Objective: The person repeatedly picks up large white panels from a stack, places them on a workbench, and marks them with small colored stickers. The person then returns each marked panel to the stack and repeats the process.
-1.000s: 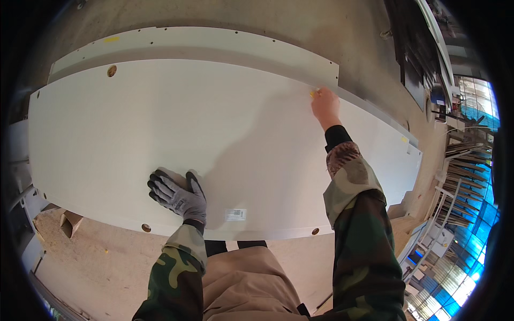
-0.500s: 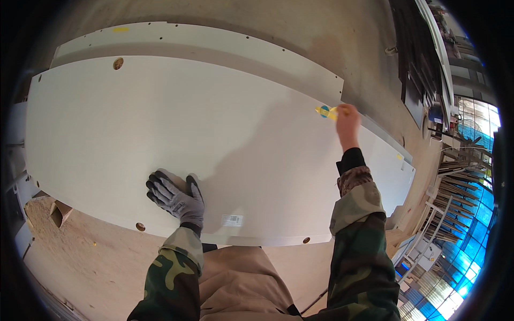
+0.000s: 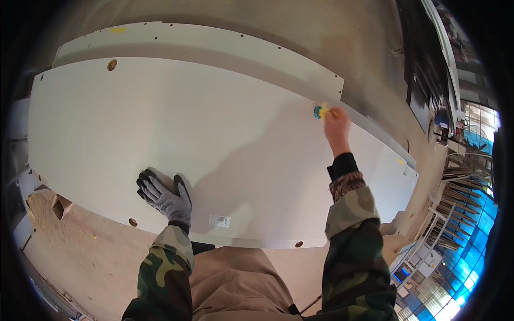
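Note:
A large white panel (image 3: 225, 134) lies in front of me, with round holes near its edges. My left hand (image 3: 165, 198), in a grey glove with dark fingertips, rests flat on the panel with fingers spread. Bare and closed, my right hand (image 3: 337, 124) is at the panel's far edge, pinching a small crumpled yellow piece (image 3: 324, 110) whose material I cannot make out. Just left of that piece, partly covered by it, shows a round teal spot (image 3: 317, 112) on the panel. A white printed label (image 3: 220, 221) is stuck near the close edge, right of the glove.
Another white panel (image 3: 198, 38) with small holes and a yellow mark lies beyond the first. Dark boards (image 3: 426, 69) are stacked at the far right. Below them stand a metal frame (image 3: 428, 243) and a pile of thin strips (image 3: 455, 214). A brown board (image 3: 80, 235) lies at the near left.
My right hand has moved slightly left, and the yellow piece looks more bunched beside the teal spot. The view has shifted a little; my left hand still lies on the panel.

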The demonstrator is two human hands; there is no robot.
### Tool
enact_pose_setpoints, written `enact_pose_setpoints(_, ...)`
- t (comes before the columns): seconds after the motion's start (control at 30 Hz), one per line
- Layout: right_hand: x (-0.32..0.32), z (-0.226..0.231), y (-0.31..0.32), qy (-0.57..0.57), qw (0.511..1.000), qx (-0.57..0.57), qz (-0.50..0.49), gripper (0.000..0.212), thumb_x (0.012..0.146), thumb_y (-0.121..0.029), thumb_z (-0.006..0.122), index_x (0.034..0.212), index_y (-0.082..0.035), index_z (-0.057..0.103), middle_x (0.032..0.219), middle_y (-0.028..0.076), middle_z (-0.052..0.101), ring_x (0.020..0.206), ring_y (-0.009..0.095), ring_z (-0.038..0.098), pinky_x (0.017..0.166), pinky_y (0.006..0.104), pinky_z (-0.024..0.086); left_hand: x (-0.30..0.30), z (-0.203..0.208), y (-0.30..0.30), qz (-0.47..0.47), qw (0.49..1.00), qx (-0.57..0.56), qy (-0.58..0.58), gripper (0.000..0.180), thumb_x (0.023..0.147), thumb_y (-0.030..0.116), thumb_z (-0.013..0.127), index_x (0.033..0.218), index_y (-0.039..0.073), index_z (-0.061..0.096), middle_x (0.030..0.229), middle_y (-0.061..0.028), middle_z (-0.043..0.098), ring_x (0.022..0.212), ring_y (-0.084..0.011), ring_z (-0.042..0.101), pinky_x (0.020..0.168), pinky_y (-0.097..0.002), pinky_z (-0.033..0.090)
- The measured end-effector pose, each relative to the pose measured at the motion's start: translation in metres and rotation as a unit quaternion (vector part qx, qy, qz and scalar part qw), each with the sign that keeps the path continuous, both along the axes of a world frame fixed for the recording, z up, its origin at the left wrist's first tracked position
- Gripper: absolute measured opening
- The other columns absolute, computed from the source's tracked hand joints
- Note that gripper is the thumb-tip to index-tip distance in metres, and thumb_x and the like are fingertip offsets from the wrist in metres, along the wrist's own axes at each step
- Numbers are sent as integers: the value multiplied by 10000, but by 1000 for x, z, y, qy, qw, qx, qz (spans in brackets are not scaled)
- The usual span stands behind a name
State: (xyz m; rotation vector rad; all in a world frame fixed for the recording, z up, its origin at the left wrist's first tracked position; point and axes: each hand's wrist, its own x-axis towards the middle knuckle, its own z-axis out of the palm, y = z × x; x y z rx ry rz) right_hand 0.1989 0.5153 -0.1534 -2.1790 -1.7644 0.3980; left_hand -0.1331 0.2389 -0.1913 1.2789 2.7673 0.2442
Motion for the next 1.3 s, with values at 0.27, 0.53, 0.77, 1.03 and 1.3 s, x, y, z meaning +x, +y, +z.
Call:
enact_pose_setpoints(0.27,32,28,-16,836,542,-70,-42,66,903,-101,506,901,-35,505,819,28,523,652,106,453,593,244,380,-5,0,0,0,1000,20,24,767,813,380,533,1367,-47,219,1432,-245,203,1331,-397,168,1084,-518,89)
enact_pose_setpoints(0.53,4,4,-14,78,997,25,6,559,645,-391,778,938,13,526,873,119,557,822,277,543,720,380,447,-1,0,-8,2,999,39,38,761,827,399,534,1373,-30,224,1424,-238,225,1334,-393,171,1087,-525,96)
enact_pose_setpoints(0.77,4,-4,18,143,989,20,40,290,739,-236,656,804,45,626,633,99,600,609,264,569,594,380,453,-40,26,-34,-37,999,28,-17,835,787,477,585,1393,19,239,1421,-218,258,1342,-370,178,1093,-497,117)
enact_pose_setpoints(1.03,-72,162,-230,340,917,-180,103,57,783,-25,604,755,-16,555,623,-22,468,616,63,423,568,213,352,10,158,-101,54,641,73,-762,492,919,295,528,1327,63,381,1190,-117,506,1052,-229,531,900,-308,442)
enact_pose_setpoints(1.3,-220,315,-510,483,722,-308,387,163,707,51,659,811,-13,551,844,81,542,673,135,506,591,248,417,-17,354,-351,128,567,209,-787,378,900,85,541,1262,-6,482,1178,-52,562,1017,-99,523,871,-237,438)
